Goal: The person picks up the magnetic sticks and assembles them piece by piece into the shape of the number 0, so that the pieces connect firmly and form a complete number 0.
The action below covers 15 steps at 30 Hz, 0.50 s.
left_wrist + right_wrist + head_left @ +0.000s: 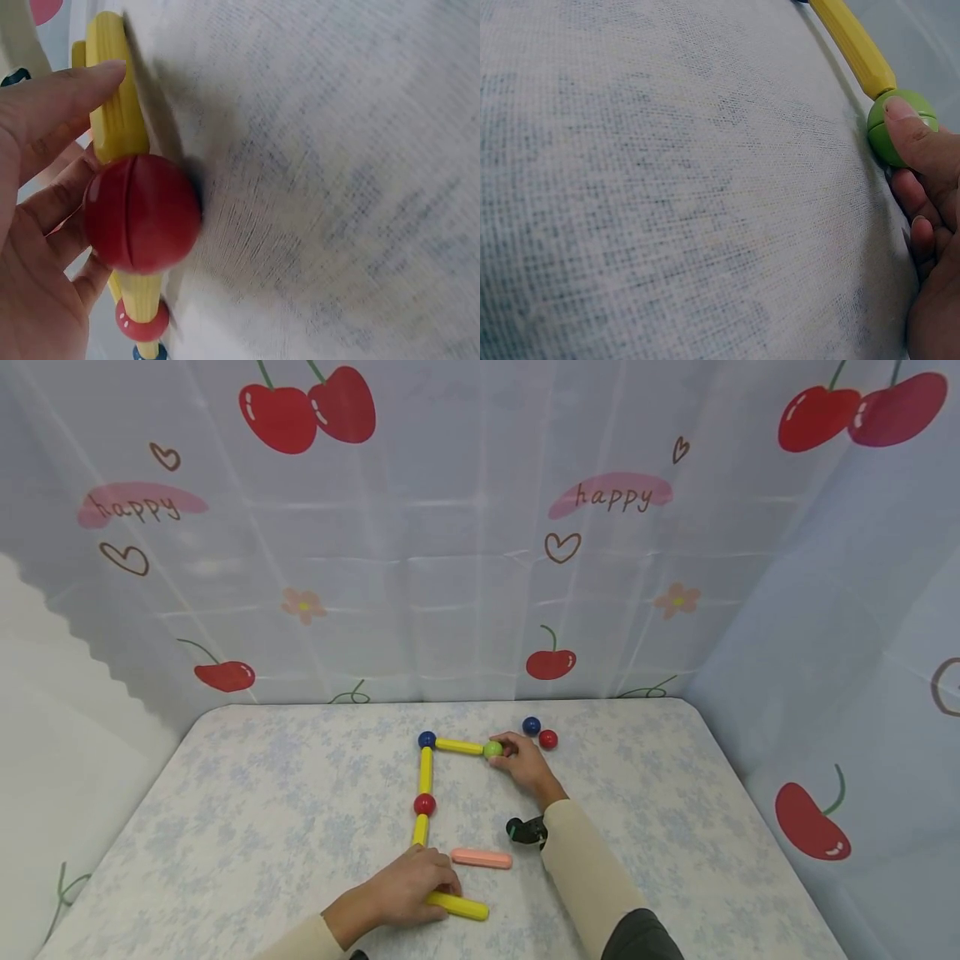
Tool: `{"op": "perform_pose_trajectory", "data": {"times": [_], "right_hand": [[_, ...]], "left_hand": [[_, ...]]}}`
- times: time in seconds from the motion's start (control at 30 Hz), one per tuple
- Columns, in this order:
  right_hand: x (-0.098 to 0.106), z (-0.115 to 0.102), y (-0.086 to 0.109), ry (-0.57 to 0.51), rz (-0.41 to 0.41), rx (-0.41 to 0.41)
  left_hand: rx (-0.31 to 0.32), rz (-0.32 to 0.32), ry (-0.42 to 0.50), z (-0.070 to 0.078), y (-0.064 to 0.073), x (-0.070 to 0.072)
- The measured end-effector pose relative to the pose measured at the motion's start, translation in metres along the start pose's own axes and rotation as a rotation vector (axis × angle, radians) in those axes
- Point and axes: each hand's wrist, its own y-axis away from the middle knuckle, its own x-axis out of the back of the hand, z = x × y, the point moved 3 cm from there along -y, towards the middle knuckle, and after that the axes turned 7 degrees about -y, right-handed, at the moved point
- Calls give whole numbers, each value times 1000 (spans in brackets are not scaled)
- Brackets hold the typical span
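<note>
Nearest me on the tabletop (225, 827), a near yellow bar (459, 907) runs rightward from under my left hand (408, 887), whose thumb and fingers pinch it beside a near red ball (142, 214), which the left wrist view shows touching its end. A pink bar (482, 858) lies just to the right of that hand, joined to nothing. From the near red ball a second yellow bar (421, 831) leads away to a middle red ball (424, 804); beyond it a third yellow bar (426, 770) reaches the corner blue ball (427, 740). There the line turns right along a far yellow bar (460, 747), ending at a green ball (491, 750), which I grip between the thumb and fingers of my right hand (525, 768). Just beyond lie a spare red ball (548, 739) and, farthest, a spare blue ball (531, 726). I judge the step in hand to be seating the green ball on its bar while steadying the near corner; the next move probably calls for freeing my right hand to fetch the pink bar.
</note>
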Motion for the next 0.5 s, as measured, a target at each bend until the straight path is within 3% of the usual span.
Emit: {"op": "perform_pose_trajectory", "data": {"times": [0.13,0.3,0.5], "right_hand": [[-1,0,0,4,-2,3],[0,-1,1,8,-5,-2],[0,-1,1,1,3,-14]], "left_hand": [[-4,55,-13,-4,8,2],[27,112,45,-12,22,8],[96,124,135,-21,34,12]]}}
